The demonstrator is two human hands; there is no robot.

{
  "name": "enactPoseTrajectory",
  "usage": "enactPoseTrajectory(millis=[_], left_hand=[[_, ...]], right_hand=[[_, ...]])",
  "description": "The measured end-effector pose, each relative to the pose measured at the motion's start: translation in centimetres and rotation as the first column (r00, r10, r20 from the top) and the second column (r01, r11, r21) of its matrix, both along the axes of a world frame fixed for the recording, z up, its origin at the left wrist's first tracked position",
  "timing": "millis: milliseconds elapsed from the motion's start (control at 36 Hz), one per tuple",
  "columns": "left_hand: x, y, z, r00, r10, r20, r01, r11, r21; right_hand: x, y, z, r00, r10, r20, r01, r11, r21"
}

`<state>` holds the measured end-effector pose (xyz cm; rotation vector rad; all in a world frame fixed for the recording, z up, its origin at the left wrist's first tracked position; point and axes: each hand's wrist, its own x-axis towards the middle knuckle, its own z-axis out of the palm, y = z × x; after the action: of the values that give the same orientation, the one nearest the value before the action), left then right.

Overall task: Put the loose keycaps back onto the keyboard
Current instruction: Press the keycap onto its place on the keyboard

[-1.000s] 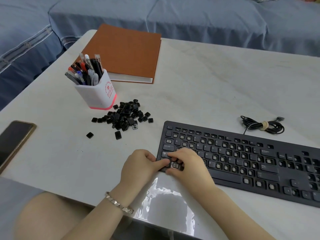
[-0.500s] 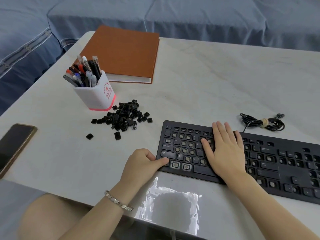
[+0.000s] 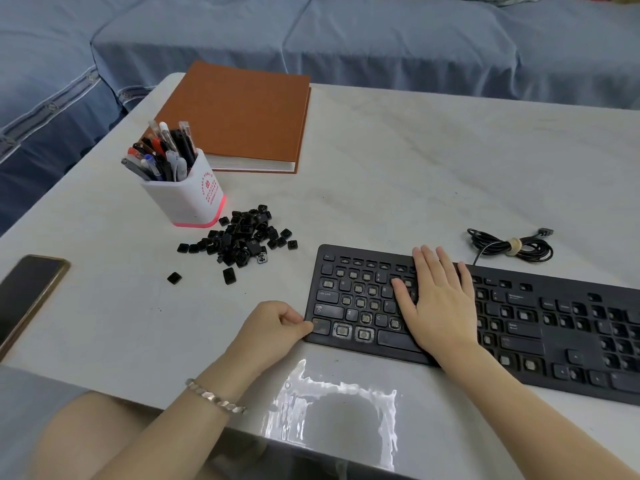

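Head view, right hand [image 3: 437, 299] spread flat on keyboard [image 3: 554, 327], left hand [image 3: 273, 329] curled at its corner

Setting: a home room, likely a bedroom or living area used for desk work. Pale table [image 3: 398, 188] stands directly against blue quilted bedding or sofa cover [image 3: 381, 43]. On the table: orange hardcover book [image 3: 242, 116], white pen holder [image 3: 187, 199] full of pens, phone [image 3: 27, 292], bundled cable [image 3: 512, 245], black keyboard [image 3: 554, 327].
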<state>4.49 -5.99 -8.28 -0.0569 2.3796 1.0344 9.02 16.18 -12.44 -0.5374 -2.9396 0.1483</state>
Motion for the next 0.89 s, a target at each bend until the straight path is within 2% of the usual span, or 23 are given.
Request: enactPoseTrajectory(millis=[83, 139, 222, 333, 556, 667, 806, 889], left_hand=[[0.0, -0.7, 0.3, 0.997, 0.07, 0.014, -0.071, 0.995, 0.073], [0.0, -0.9, 0.8, 0.976, 0.188, 0.11, -0.208, 0.957, 0.204], [0.3, -1.0, 2.4, 0.893, 0.296, 0.338, -0.432, 0.771, 0.467], [1.0, -0.6, 4.5, 0.829, 0.163, 0.535, -0.529, 0.539, 0.655], [1.6, 0.8, 6.9, 0.658, -0.09, 0.748, -0.702, 0.287, 0.652], [1.6, 0.8, 7.4, 0.625, -0.209, 0.752, -0.717, 0.227, 0.659], [1.9, 0.6, 7.8, 0.662, -0.336, 0.67, -0.645, 0.199, 0.738], [2.2, 0.9, 8.2, 0.704, -0.258, 0.662, -0.598, 0.288, 0.748]], right_hand=[[0.0, 0.0, 0.0, 1.0, 0.0, -0.005, 0.0, 1.0, -0.002], [0.0, 0.0, 0.0, 1.0, -0.001, -0.01, 0.001, 1.0, -0.001], [0.0, 0.0, -0.1, 1.0, -0.002, -0.023, 0.002, 1.0, 0.0], [-0.1, 0.0, -0.1, 0.999, -0.003, -0.032, 0.003, 1.0, -0.007], [-0.1, 0.1, -0.2, 0.999, -0.008, -0.046, 0.007, 1.0, -0.01], [-0.1, 0.0, -0.3, 0.998, -0.006, -0.062, 0.006, 1.0, -0.004], [-0.1, 0.0, -0.3, 0.997, -0.004, -0.071, 0.004, 1.0, -0.004], [-0.1, 0.0, -0.3, 0.998, -0.005, -0.07, 0.005, 1.0, -0.005]])
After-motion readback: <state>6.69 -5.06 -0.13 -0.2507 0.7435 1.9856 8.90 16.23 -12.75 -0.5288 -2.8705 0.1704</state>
